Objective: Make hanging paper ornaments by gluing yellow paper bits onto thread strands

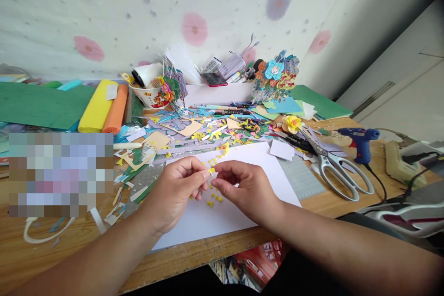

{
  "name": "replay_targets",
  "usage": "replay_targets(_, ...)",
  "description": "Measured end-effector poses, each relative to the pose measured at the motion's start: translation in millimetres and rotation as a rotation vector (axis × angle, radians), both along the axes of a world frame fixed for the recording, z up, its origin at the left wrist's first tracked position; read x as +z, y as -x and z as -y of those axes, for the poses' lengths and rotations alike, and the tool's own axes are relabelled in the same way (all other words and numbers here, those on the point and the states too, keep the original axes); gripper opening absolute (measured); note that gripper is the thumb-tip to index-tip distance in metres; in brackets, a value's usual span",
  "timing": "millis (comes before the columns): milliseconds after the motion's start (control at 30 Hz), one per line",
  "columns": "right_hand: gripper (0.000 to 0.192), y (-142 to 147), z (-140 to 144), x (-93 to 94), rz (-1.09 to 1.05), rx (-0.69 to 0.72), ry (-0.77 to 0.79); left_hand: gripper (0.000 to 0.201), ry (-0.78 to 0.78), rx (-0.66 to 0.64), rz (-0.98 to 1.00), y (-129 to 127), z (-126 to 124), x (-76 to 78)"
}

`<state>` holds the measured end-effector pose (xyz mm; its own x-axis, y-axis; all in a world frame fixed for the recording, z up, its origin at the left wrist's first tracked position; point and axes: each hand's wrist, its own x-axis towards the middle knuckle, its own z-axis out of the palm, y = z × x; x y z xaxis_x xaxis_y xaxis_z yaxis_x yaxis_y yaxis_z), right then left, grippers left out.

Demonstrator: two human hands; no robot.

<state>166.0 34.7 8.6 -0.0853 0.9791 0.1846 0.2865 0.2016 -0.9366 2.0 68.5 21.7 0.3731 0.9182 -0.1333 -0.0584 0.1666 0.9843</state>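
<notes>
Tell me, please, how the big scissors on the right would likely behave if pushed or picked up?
The scissors look metal, so probably stiff and fairly heavy. Lying flat on the table, they would likely slide, not roll. Their blades lie open, so they may pivot when lifted.

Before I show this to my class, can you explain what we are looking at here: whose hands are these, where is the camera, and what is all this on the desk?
There is no machine here. The single picture comes from a camera worn on a person's head, looking forward and down, so the two bare arms coming in from the bottom are that person's own.

The left hand and the right hand meet over a white sheet of paper and pinch a tiny scrap of paper between their fingertips. Small yellow bits lie on the sheet just below them.

The wooden desk is covered with craft material: a heap of coloured paper offcuts, big scissors and a blue glue gun to the right, yellow and orange rolls to the left, and a white box of pens at the back.
</notes>
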Motion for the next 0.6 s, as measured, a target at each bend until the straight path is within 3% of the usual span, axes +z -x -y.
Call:
replay_targets(267, 0.014, -3.4, 0.5, -0.6, 0.244, -0.037, -0.292, 0.014, 0.043, -0.003, -0.034, -2.5, 0.9, -1.2)
replay_targets(600, 0.016, -9.3, -3.9, 4.4, 0.19, 0.031, -0.203, 0.015, 0.061, -0.091, -0.02, 1.9, -0.6, -0.5)
